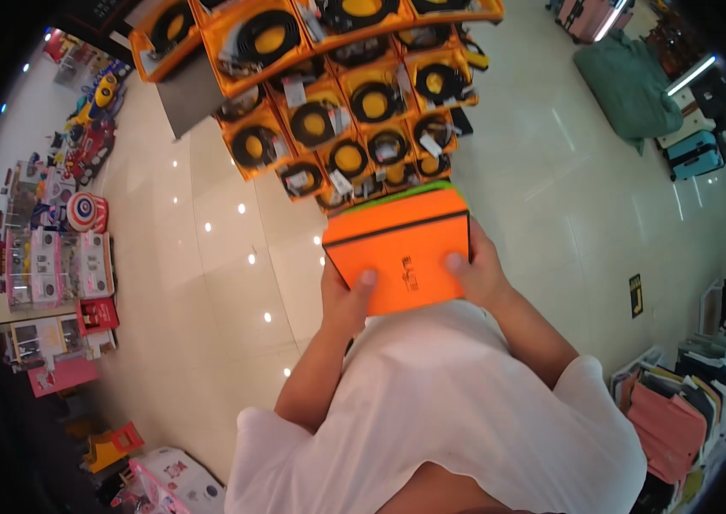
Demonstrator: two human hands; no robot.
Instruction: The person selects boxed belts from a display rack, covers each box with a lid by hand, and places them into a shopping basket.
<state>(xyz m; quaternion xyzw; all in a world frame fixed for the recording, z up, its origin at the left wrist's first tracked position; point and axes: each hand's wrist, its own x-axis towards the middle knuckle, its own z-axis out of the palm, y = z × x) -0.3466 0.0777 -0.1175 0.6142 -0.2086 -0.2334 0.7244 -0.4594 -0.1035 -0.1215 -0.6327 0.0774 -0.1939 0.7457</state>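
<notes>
In the head view, an orange box (pixel 397 253) with a dark band and dark lettering is held in front of my white shirt. My left hand (pixel 349 295) grips its left side, the thumb lying on the top face. On the opposite side my right hand (pixel 481 270) holds it the same way, thumb on top and fingers out of sight beneath. A bright green edge (pixel 397 195) shows along the far side of the box; what it belongs to I cannot make out. Whatever is inside the box is hidden.
Just beyond the box stands a display of orange trays (pixel 311 124) with coiled black belts and tags. Toys (pixel 93 137) line the left. Suitcases (pixel 695 154) and a green cloth-covered heap (pixel 628 86) are at far right, bags (pixel 663 424) at lower right. Glossy tiled floor (pixel 543 188) lies between.
</notes>
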